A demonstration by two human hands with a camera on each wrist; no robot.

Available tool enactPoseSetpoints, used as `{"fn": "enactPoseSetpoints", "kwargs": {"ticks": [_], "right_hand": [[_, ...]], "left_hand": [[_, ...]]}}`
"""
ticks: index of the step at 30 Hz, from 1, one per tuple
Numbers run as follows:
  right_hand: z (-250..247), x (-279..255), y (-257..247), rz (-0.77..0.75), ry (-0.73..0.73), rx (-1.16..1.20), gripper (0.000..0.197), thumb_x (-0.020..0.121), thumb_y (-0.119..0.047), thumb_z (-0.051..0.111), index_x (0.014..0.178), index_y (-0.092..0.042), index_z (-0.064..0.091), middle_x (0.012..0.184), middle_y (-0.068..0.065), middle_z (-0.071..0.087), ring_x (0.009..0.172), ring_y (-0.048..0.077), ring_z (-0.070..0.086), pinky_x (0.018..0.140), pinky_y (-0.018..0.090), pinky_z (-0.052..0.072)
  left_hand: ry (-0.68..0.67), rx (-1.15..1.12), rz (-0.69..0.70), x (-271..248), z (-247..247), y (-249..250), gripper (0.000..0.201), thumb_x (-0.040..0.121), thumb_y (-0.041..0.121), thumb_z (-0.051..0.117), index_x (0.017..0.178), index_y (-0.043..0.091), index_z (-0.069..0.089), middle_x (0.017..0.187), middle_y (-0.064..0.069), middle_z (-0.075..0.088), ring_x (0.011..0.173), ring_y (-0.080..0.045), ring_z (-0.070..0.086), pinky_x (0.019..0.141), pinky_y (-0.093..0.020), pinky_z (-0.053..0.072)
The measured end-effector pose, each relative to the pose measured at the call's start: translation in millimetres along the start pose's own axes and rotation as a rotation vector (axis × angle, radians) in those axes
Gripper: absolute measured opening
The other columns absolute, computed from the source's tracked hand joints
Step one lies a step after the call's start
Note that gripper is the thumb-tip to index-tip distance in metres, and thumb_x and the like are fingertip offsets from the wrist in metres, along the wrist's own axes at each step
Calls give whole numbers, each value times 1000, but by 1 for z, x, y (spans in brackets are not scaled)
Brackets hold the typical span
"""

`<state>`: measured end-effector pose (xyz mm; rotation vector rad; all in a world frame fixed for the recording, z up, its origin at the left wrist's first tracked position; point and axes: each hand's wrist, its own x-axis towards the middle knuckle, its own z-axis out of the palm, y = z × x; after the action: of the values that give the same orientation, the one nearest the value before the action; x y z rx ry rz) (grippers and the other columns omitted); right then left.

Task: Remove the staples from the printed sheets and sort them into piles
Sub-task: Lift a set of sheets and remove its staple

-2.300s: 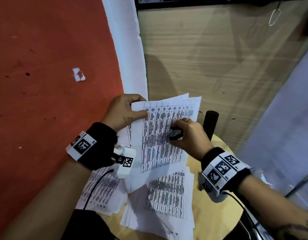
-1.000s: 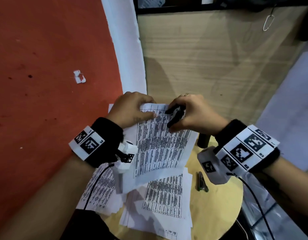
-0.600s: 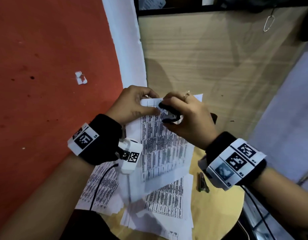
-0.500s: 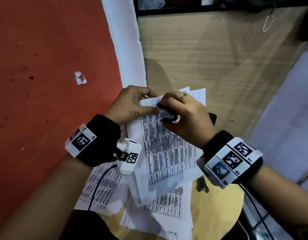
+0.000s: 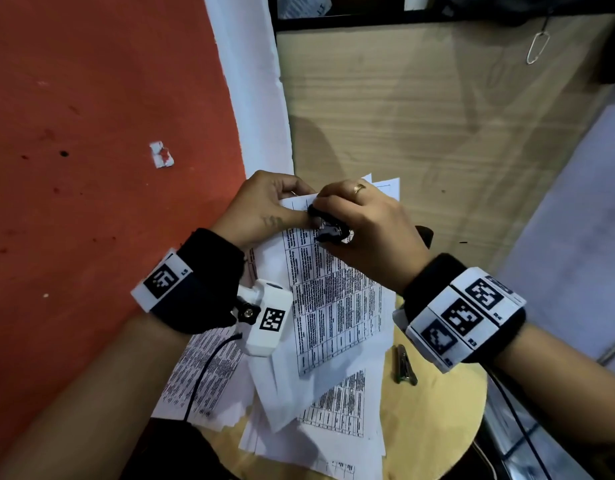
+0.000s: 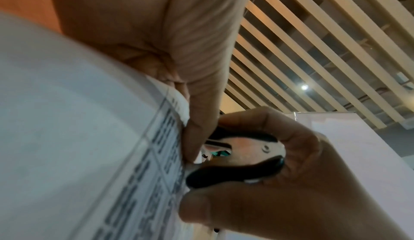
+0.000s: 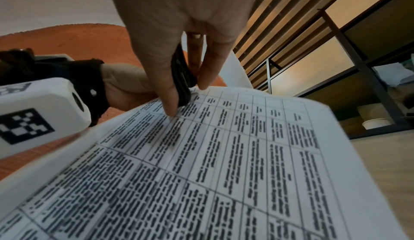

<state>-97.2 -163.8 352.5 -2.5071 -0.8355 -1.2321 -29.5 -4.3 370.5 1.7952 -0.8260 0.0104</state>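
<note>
A: Nearest, what lies on the round pale wooden desk [image 5: 448, 420]?

B: Loose white printed sheets [image 5: 337, 407] in overlapping heaps, and a small metal stapler-like tool [image 5: 404, 365] just beside them on bare wood.

A: And above those?

B: A stapled set of white sheets with printed tables [image 5: 333, 303], held up off the heaps. The left hand [image 5: 264, 206] pinches its top corner, thumb on the printed face.

A: The right hand [image 5: 371, 230]?

B: Its grip is clenched round a black-handled metal staple remover [image 6: 237, 157], whose jaws meet that same corner, touching the left thumb.

A: Beyond?

B: A red floor [image 5: 91, 133] and a pale wood panel [image 5: 420, 133].
</note>
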Motion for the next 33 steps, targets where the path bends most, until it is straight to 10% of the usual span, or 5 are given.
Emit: {"fn": "enactPoseSetpoints", "kwargs": {"ticks": [24,33], "right_hand": [[5,3,8,-54,-15,-19,14,69,-9,71,83,-5,67,83,10,66,74,32,62,51,39,51],[4,0,9,247,116,324,25,60,-10,82,81,-5,70,76,3,68,70,15,61,65,29,47]], "left_hand": [[-110,-45,-72,-3,-9,8,31,65,-17,72,85,7,69,72,4,71,71,-10,64,72,-19,52],[-67,-169,-53,-7,-6,8,27,57,10,73,83,7,67,69,9,70,64,-2,62,69,-14,50]]}}
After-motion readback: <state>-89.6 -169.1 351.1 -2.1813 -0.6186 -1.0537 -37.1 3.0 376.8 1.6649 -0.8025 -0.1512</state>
